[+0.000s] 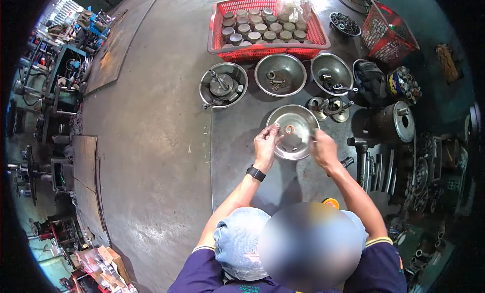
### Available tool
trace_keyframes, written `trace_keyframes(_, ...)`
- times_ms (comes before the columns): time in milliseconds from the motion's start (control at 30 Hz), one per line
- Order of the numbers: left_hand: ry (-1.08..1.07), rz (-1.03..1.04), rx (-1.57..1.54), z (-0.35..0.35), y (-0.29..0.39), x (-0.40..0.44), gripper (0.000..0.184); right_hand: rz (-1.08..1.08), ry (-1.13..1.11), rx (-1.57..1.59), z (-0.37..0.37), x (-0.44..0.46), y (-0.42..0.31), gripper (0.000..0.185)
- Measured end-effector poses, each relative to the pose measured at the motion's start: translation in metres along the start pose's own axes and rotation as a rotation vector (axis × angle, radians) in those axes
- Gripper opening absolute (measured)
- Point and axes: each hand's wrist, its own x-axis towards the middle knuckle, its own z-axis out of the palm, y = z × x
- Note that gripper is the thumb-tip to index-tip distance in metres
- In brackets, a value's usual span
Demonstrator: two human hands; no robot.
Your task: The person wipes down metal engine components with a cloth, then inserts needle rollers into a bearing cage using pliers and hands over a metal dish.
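Observation:
A shiny metal bowl (309, 116) stands on the floor before me, with a copper-coloured ring (289, 129) and a few small dark pieces inside. My left hand (266, 145) is at the bowl's left rim, thumb and fingers pinched together on something small that I cannot make out. At the right rim is my right hand (324, 149), its fingers smeared by motion, so any object in it is hidden. A dark cylindrical metal piece (347, 162) shows just beside the right wrist. Two metal parts with upright stems (339, 111) stand behind the bowl, to its right.
Behind are metal bowls of parts (223, 65), (280, 93) and a third bowl (331, 58). Farther back sits a red basket (268, 51) of round metal cylinders. A large metal cylinder (391, 125) and several bars (379, 171) lie right. Machinery and flat boards line the left.

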Motion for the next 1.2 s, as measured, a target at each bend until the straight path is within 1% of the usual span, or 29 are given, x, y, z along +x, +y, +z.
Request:
trace_keyframes(67, -0.018, -0.019, -0.005, -0.005, 0.001, 0.002, 0.022, 0.278, 0.035, -0.086, 0.0, -0.004, 0.032, 0.025)
trace_keyframes(133, -0.088, 0.014, 0.229, -0.015, -0.007, 0.006, 0.021, 0.292, 0.038, -0.197, 0.01, -0.013, 0.077, 0.025)
trace_keyframes(167, -0.067, -0.087, 0.275, -0.014, -0.004, 0.005, 0.022, 0.291, 0.035, -0.201, 0.014, -0.015, 0.09, 0.025)
trace_keyframes(233, -0.097, -0.09, 0.267, -0.017, -0.014, 0.003, 0.021, 0.249, 0.07, -0.301, 0.013, -0.02, 0.098, 0.026)
trace_keyframes(267, -0.128, -0.088, 0.264, -0.019, -0.018, 0.004, 0.021, 0.249, 0.067, -0.301, 0.015, -0.02, 0.099, 0.026)
trace_keyframes(333, -0.148, -0.06, 0.223, -0.024, -0.027, 0.005, 0.021, 0.041, 0.183, -0.405, 0.004, -0.016, 0.064, 0.027)
trace_keyframes(367, -0.173, -0.031, 0.182, -0.025, -0.029, 0.005, 0.021, -0.094, 0.26, -0.284, 0.005, -0.011, 0.053, 0.022)
trace_keyframes(400, -0.171, -0.034, 0.185, -0.024, -0.026, 0.003, 0.021, -0.237, 0.253, -0.062, 0.018, -0.006, 0.053, 0.017)
trace_keyframes(433, -0.166, -0.053, 0.191, -0.021, -0.02, 0.0, 0.023, -0.237, 0.137, 0.082, 0.028, -0.005, 0.044, 0.013)
trace_keyframes(467, -0.163, -0.07, 0.198, -0.017, -0.013, -0.002, 0.024, -0.251, 0.041, 0.137, 0.036, -0.003, 0.034, 0.012)
trace_keyframes(500, -0.155, -0.113, 0.194, -0.016, -0.007, -0.002, 0.025, -0.262, -0.013, 0.096, 0.05, 0.0, 0.031, 0.01)
trace_keyframes(533, -0.157, -0.112, 0.197, -0.017, -0.003, -0.002, 0.025, -0.242, -0.081, 0.065, 0.049, 0.002, 0.021, 0.012)
trace_keyframes(600, -0.178, -0.182, 0.125, -0.021, 0.002, -0.003, 0.026, -0.28, -0.187, -0.117, 0.071, 0.01, 0.024, 0.015)
trace_keyframes(767, -0.232, -0.17, 0.045, -0.034, -0.008, 0.0, 0.029, -0.301, -0.233, -0.196, 0.078, 0.015, 0.014, 0.016)
trace_keyframes(833, -0.229, -0.222, 0.029, -0.033, -0.009, 0.0, 0.03, -0.312, -0.246, -0.226, 0.07, 0.019, 0.013, 0.016)
trace_keyframes(933, -0.238, -0.209, 0.051, -0.032, -0.011, 0.0, 0.029, -0.181, -0.189, -0.025, 0.057, 0.021, 0.006, 0.022)
trace_keyframes(967, -0.237, -0.204, 0.07, -0.032, -0.011, 0.0, 0.03, -0.063, -0.244, 0.154, 0.049, 0.025, 0.005, 0.031)
trace_keyframes(1000, -0.231, -0.208, 0.065, -0.035, -0.015, 0.0, 0.03, 0.005, -0.183, 0.227, 0.045, 0.025, 0.004, 0.028)
trace_keyframes(1067, -0.248, -0.215, 0.046, -0.037, -0.02, 0.004, 0.03, 0.076, -0.136, 0.329, 0.035, 0.03, -0.002, 0.018)
trace_keyframes(1100, -0.251, -0.217, 0.046, -0.038, -0.021, 0.004, 0.03, 0.079, -0.133, 0.328, 0.032, 0.033, -0.005, 0.018)
trace_keyframes(1167, -0.249, -0.201, 0.096, -0.038, -0.023, 0.004, 0.032, 0.033, -0.07, 0.676, 0.026, 0.037, -0.009, 0.013)
trace_keyframes(1200, -0.252, -0.2, 0.095, -0.037, -0.024, 0.003, 0.032, 0.033, -0.067, 0.674, 0.026, 0.038, -0.009, 0.013)
